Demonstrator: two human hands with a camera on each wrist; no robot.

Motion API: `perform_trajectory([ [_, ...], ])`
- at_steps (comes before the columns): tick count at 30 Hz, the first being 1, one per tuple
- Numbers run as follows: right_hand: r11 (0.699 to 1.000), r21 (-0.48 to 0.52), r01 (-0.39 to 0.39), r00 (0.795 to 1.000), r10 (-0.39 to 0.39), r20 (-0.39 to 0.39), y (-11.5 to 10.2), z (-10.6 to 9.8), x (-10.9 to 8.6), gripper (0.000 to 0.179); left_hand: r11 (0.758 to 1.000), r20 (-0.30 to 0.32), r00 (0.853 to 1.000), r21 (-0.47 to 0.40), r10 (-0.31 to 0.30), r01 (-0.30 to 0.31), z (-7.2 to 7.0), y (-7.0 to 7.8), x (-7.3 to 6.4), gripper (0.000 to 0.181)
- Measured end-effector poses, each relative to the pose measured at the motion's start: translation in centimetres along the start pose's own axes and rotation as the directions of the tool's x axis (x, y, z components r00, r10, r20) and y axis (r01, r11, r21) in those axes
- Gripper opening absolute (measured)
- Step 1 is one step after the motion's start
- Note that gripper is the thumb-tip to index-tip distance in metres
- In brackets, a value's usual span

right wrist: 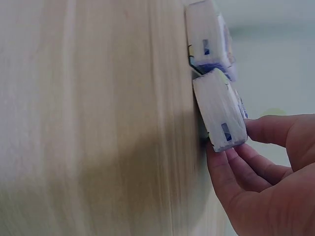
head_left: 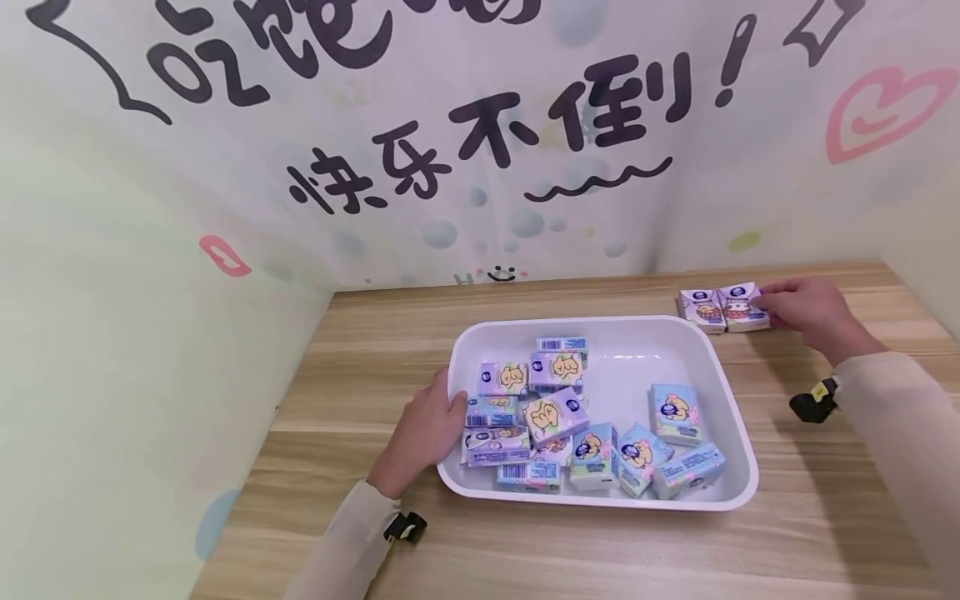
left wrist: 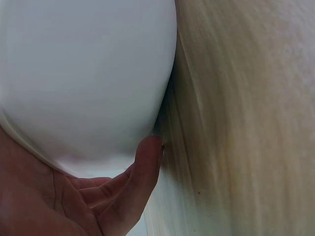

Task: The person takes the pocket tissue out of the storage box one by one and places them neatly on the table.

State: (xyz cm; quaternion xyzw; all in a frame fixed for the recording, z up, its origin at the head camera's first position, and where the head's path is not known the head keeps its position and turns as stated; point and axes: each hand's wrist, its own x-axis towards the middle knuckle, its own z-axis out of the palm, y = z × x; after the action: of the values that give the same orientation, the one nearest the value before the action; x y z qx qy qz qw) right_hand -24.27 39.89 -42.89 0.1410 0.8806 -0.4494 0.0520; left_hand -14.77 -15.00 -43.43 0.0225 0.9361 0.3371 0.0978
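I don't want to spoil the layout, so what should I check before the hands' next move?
1. Left hand holding the tray at its left side: ok.
2. Right hand pinching the rightmost pack: ok.
3. Neighbouring pack against it: ok, they touch.
4. Those two squared up: not ok, slightly angled.
5. Packs in the tray orderly: not ok, lying at mixed angles.
6. Rightmost pack fully flat on the table: cannot tell.

“快乐不倒!” (head_left: 491,125), apparently “吃饱” (head_left: 247,79) above, on the white wall (head_left: 420,275); labels on the packs (head_left: 557,417) illegible.
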Motion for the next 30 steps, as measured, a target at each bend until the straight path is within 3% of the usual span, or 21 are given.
perform_trajectory([
  [6, 0.989, -0.149, 0.017, 0.998, -0.026, -0.057, -0.2, 0.2, -0.3, 0.052, 1.000, 0.002, 1.000, -0.003, -0.004, 0.004, 0.1, 0.0, 0.0, 0.061],
  [10, 0.982, -0.189, 0.026, 0.996, -0.041, -0.075, -0.4, 0.3, -0.6, 0.049, 1.000, 0.000, 1.000, 0.001, -0.006, 0.006, 0.1, 0.1, 0.0, 0.061],
  [30, 0.986, -0.169, 0.016, 0.998, -0.026, -0.055, -0.3, 0.2, -1.1, 0.052, 1.000, -0.004, 1.000, 0.004, -0.008, 0.008, 0.1, 0.2, -0.1, 0.062],
])
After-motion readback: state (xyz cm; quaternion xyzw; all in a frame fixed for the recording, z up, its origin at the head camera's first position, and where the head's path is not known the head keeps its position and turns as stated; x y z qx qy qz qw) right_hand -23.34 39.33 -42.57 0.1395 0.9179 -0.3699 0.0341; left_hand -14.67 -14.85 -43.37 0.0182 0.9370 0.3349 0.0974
